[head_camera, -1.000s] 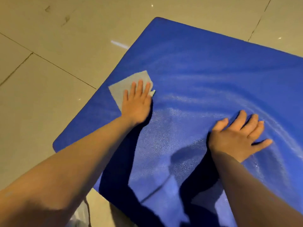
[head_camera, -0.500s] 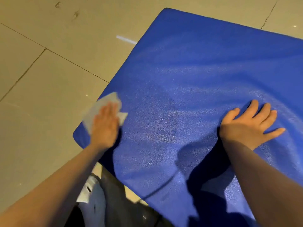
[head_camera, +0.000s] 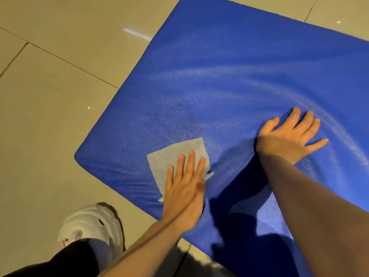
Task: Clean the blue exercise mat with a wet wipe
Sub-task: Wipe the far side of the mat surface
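We judge the wiping midway: our flat left hand (head_camera: 184, 188) presses the wipe (head_camera: 175, 158) near the mat (head_camera: 229, 66) corner, our flat, empty right hand (head_camera: 289, 136) steadies it, the far part apparently left.

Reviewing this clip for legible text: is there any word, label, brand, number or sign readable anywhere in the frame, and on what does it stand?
None can be read.
The blue exercise mat: no print or label visible.
The wet wipe: plain, no text.
The grey shoe: a round emblem near its lower left, too blurred to read.
The tiled floor: only grout lines and light glints.
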A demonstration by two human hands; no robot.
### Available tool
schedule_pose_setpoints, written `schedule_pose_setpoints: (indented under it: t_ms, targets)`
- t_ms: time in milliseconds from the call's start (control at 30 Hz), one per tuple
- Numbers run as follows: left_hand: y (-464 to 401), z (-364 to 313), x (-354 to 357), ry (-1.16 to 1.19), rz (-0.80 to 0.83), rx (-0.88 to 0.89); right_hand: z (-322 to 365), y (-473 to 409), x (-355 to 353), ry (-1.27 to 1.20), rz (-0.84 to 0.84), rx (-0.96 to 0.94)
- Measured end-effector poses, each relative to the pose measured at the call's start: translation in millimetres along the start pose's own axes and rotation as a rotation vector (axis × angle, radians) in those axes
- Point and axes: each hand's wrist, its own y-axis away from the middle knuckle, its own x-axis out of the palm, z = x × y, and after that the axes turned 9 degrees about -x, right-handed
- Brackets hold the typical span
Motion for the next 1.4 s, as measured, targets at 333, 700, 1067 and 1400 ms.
schedule_pose_setpoints:
  t_ms: [333,700,1067,1400]
  targets:
    - [-36,133,-41,0.014,-0.155,-0.277,-3,-1,0,0.019,0.029,-0.004]
    - [-6,81,-24,0.318,-0.313,-0.512,-2,-1,1,0.035,0.039,0.006]
    - [92,-26,40,-0.012,0.088,0.243,1,1,0,0.024,0.014,0.005]
    - [-31,51,-7,-0.159,-0.184,0.167,1,-1,-2,0.052,0.058,0.006]
